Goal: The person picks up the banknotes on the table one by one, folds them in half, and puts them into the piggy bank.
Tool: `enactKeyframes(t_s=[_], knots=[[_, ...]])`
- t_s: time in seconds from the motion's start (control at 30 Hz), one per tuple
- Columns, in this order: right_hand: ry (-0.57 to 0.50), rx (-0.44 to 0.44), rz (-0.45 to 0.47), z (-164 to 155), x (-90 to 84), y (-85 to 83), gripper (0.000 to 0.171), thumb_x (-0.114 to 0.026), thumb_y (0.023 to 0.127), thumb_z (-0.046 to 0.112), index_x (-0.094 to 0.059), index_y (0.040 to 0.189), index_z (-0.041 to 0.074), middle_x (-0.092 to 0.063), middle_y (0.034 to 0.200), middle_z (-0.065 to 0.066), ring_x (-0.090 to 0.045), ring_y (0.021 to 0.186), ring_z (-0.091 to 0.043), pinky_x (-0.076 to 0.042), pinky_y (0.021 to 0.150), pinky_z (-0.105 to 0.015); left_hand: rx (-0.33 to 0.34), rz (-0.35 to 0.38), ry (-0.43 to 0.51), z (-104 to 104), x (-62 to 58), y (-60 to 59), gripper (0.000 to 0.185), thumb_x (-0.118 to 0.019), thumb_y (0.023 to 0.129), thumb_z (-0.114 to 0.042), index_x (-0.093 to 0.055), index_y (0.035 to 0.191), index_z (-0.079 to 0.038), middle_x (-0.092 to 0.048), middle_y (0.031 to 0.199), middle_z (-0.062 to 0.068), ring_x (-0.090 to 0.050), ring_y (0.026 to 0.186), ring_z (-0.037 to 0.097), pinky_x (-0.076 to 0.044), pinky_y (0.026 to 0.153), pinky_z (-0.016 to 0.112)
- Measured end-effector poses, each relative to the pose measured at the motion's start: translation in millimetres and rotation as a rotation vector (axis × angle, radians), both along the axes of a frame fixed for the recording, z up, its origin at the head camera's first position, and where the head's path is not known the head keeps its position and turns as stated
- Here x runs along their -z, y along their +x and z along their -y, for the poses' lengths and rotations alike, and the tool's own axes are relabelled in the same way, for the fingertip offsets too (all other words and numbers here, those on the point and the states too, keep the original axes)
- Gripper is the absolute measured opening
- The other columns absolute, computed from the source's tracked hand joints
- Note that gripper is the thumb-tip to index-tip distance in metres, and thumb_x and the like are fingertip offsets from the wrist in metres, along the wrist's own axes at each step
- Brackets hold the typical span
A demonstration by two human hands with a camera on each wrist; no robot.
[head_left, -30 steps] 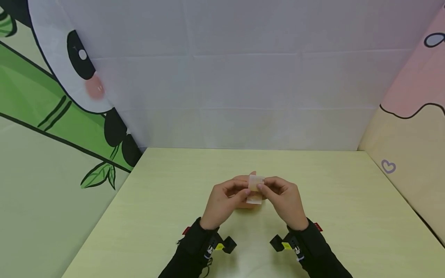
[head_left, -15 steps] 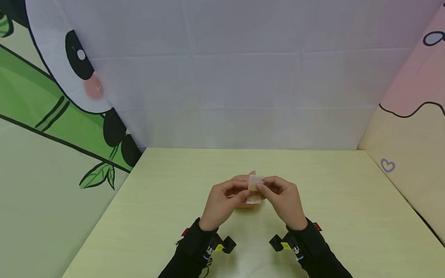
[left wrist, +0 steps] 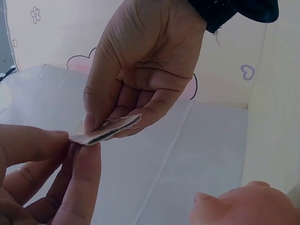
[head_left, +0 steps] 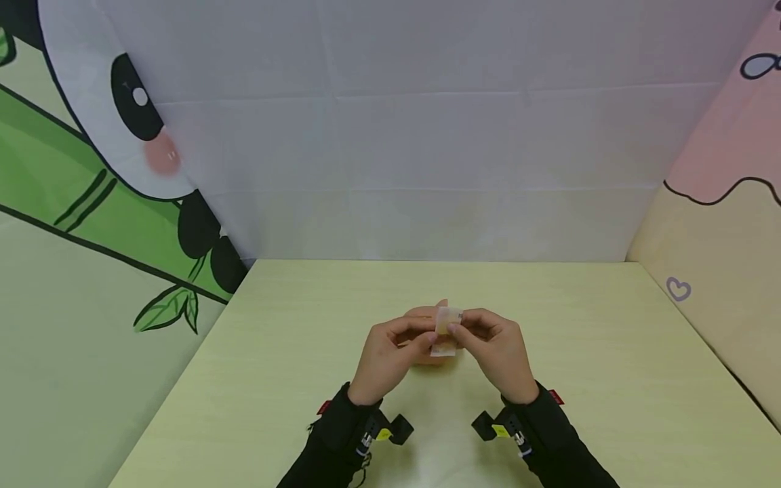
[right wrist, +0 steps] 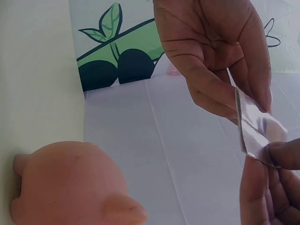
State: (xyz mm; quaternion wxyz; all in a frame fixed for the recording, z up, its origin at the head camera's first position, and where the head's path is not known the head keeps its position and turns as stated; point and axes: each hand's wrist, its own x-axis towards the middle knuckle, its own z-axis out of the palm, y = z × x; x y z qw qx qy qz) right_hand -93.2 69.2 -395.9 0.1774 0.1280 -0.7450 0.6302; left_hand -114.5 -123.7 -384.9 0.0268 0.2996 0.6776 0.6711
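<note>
A small folded paper slip (head_left: 448, 316), pale with a yellowish tint and looking like a banknote, is held up between both hands. My left hand (head_left: 387, 356) pinches its left edge between thumb and fingers. From the other side, my right hand (head_left: 502, 352) pinches it, thumb on the near face. Folded layers of the banknote (left wrist: 110, 130) show edge-on in the left wrist view; its face (right wrist: 260, 133) looks creased in the right wrist view. Just behind the hands stands a pink piggy bank (right wrist: 70, 183), mostly hidden in the head view. Neither hand visibly touches it.
The hands are over a pale wooden table (head_left: 293, 305). A white cloth backdrop (head_left: 427, 176) rises at its far edge. Printed side panels stand left (head_left: 73, 325) and right (head_left: 708, 244). Small cameras are strapped to both dark sleeves.
Both hands keep their pinch on the banknote. It has shifted and tilted very slightly to the left; the head view has drifted a little.
</note>
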Motion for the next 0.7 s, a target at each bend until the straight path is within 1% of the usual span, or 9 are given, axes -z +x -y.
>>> enactKeyframes(t_s=[0.07, 0.2, 0.23, 0.37, 0.5, 0.6, 0.7], knots=[[-0.002, 0.008, -0.005, 1, 0.2, 0.5, 0.013, -0.069, 0.09, 0.005, -0.07, 0.1, -0.003, -0.071, 0.092, -0.017, -0.067, 0.079, -0.004, -0.057, 0.069, -0.023, 0.057, 0.023, 0.048, 1, 0.4, 0.3, 0.031, -0.063, 0.095, -0.01, -0.063, 0.117, 0.011, -0.06, 0.12, 0.032, -0.068, 0.096, 0.007, -0.06, 0.078, 0.039], [-0.005, 0.024, -0.01, 5, 0.5, 2.1, 0.01, -0.07, 0.089, 0.005, -0.07, 0.097, -0.001, -0.071, 0.09, -0.009, -0.066, 0.076, -0.005, -0.056, 0.066, -0.023, 0.132, 0.087, 0.104, 4, 0.0, 1.3, 0.036, -0.063, 0.095, -0.01, -0.059, 0.119, 0.017, -0.055, 0.121, 0.038, -0.067, 0.099, 0.007, -0.059, 0.081, 0.043], [-0.005, 0.029, -0.01, 5, 0.4, 2.6, 0.009, -0.071, 0.089, 0.006, -0.071, 0.096, 0.0, -0.071, 0.089, -0.007, -0.065, 0.075, -0.006, -0.056, 0.065, -0.022, 0.142, 0.103, 0.109, 5, -0.3, 1.7, 0.037, -0.063, 0.095, -0.01, -0.058, 0.12, 0.017, -0.054, 0.121, 0.038, -0.067, 0.1, 0.008, -0.059, 0.082, 0.043], [-0.014, 0.034, -0.008, 7, 0.7, 4.9, 0.009, -0.071, 0.088, 0.005, -0.071, 0.096, 0.0, -0.07, 0.087, -0.002, -0.065, 0.073, -0.006, -0.055, 0.064, -0.022, 0.12, 0.126, 0.083, 7, -0.6, 2.8, 0.036, -0.065, 0.094, -0.011, -0.061, 0.12, 0.013, -0.057, 0.124, 0.033, -0.068, 0.101, 0.008, -0.059, 0.082, 0.037], [-0.026, 0.031, -0.016, 9, 1.1, 6.9, 0.009, -0.07, 0.089, 0.004, -0.071, 0.096, -0.001, -0.07, 0.086, 0.001, -0.065, 0.072, -0.006, -0.057, 0.064, -0.023, 0.099, 0.115, 0.05, 8, 0.5, 3.2, 0.034, -0.067, 0.093, -0.013, -0.064, 0.119, 0.008, -0.058, 0.131, 0.025, -0.066, 0.108, 0.011, -0.059, 0.082, 0.03], [-0.029, 0.029, -0.025, 11, 1.4, 8.7, 0.009, -0.07, 0.089, 0.004, -0.072, 0.096, -0.001, -0.07, 0.085, 0.004, -0.066, 0.071, -0.006, -0.057, 0.064, -0.023, 0.115, 0.116, 0.039, 8, 1.4, 3.6, 0.034, -0.067, 0.093, -0.013, -0.064, 0.121, 0.006, -0.055, 0.136, 0.021, -0.062, 0.118, 0.011, -0.058, 0.084, 0.029], [-0.028, 0.02, -0.045, 12, 2.0, 10.6, 0.009, -0.07, 0.089, 0.003, -0.072, 0.097, -0.001, -0.069, 0.085, 0.006, -0.066, 0.071, -0.006, -0.057, 0.065, -0.024, 0.147, 0.142, 0.042, 9, 2.5, 4.4, 0.036, -0.067, 0.093, -0.013, -0.063, 0.124, 0.007, -0.052, 0.137, 0.02, -0.064, 0.115, 0.009, -0.058, 0.084, 0.03]])
